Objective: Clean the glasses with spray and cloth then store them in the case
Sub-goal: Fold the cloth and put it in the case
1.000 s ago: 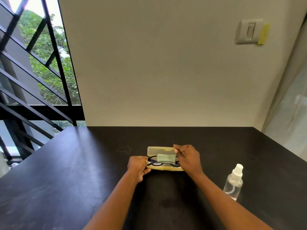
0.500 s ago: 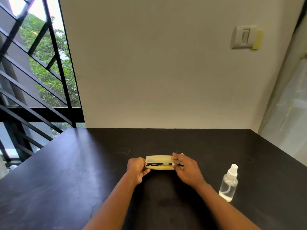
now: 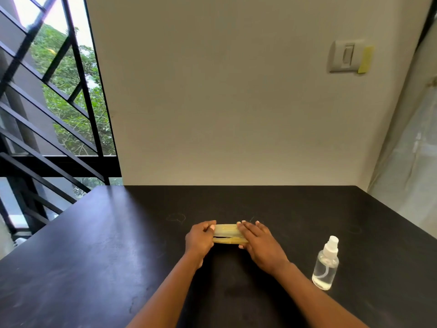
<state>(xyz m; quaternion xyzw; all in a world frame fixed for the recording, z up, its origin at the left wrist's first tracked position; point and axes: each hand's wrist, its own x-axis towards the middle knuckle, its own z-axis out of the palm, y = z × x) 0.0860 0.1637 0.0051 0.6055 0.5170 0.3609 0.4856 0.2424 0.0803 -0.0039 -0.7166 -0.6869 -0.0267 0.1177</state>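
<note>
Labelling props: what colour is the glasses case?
Translucent pale yellow case, clearest in the head view.

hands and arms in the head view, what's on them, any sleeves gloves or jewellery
Both forearms are bare from the bottom edge of the frame to the wrists: no sleeve shows. The left hand and right hand wear no gloves, and no watch, bracelet or ring shows. The fingernails look short and pale.

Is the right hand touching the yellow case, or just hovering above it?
Touching. In the head view the right hand lies flat across the lid of the case, fingers straight and pressing down, with no gap visible between them.
</note>
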